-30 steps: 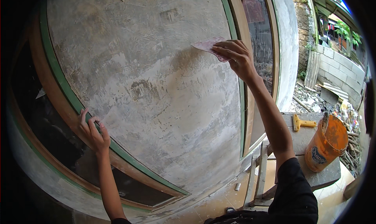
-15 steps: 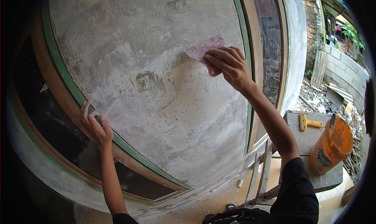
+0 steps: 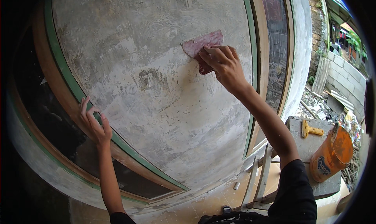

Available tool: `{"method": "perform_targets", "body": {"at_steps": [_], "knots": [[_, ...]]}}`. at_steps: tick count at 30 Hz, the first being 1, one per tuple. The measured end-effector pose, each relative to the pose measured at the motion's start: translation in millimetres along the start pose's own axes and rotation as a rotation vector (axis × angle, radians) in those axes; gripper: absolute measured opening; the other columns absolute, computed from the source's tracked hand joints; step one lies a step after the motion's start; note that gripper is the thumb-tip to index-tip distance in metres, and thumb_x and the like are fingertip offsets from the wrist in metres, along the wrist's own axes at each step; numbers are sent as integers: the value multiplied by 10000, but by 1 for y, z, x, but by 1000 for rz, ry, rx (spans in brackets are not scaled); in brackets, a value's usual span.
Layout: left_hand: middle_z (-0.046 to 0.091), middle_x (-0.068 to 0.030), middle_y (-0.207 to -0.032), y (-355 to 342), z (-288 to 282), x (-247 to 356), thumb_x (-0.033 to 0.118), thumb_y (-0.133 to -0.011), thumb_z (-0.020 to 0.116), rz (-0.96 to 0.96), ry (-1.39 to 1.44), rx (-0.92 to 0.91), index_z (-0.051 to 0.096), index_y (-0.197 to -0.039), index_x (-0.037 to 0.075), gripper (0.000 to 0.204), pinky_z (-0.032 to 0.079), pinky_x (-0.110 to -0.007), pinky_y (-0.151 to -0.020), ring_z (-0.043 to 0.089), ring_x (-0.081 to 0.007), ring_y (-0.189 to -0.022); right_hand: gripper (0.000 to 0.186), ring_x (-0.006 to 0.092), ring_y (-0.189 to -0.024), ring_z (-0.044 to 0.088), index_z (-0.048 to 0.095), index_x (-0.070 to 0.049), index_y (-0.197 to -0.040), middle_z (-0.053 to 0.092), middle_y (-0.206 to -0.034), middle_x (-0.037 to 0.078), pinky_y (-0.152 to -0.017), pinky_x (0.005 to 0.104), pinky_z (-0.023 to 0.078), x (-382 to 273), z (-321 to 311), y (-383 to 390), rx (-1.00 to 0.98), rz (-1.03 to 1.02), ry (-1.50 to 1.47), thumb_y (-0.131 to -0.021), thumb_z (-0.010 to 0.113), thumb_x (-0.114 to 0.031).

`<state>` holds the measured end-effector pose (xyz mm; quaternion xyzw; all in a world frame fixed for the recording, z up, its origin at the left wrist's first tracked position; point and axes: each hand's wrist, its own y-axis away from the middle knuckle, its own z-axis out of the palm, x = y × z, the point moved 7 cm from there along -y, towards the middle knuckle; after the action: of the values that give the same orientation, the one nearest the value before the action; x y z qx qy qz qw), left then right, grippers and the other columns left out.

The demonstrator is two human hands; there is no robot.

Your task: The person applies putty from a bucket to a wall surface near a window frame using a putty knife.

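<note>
Bare forearms, black short sleeves

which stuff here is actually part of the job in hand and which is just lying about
In use:
right hand pressing a pinkish sanding sheet on the plastered wall
left hand braced on the wooden window frame

Lying about:
yellow scraper
orange bucket
grey stool
rubble

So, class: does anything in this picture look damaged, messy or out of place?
Yes. The wall is blotchy, with a darker rough patch left of the right hand and its reddish sheet. Rubble lies heaped outside at right.
</note>
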<state>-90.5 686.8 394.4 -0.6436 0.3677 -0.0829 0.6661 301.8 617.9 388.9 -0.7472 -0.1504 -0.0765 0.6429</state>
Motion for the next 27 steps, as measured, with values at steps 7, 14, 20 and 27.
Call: {"method": "perform_targets", "body": {"at_steps": [7, 14, 20, 27], "knots": [[464, -237, -1372, 3, -3, -3, 337, -989, 420, 1, 9, 32, 484, -977, 2, 341, 287, -561, -1087, 392, -452, -1321, 334, 171, -1115, 539, 691, -174, -1197, 627, -1181, -12, -1056, 393, 386, 1, -9, 12, -205, 15, -1, -886, 618, -75], [491, -225, -1338, -4, 2, 4, 291, -987, 413, 20, -10, 39, 480, -970, 5, 294, 319, -555, -1078, 433, -452, -1281, 200, 155, -974, 637, 760, -174, -926, 730, -1012, -31, -948, 349, 482, 36, -58, -56, 150, -112, -78, -817, 693, -21], [496, -213, -1345, -2, -1, 3, 282, -975, 429, 15, -17, 50, 491, -976, 12, 277, 326, -544, -1065, 435, -449, -1286, 180, 159, -994, 627, 749, -148, -948, 719, -1036, -30, -956, 342, 505, 21, -36, -39, 3, -194, 40, -838, 678, -25], [498, -210, -1346, -1, -6, -1, 275, -969, 439, 21, -45, 34, 495, -981, 14, 268, 332, -534, -1068, 436, -447, -1287, 244, 169, -951, 642, 747, -128, -1010, 725, -1020, 3, -937, 325, 540, 32, -42, -21, -232, -99, -161, -816, 691, 11]]}}
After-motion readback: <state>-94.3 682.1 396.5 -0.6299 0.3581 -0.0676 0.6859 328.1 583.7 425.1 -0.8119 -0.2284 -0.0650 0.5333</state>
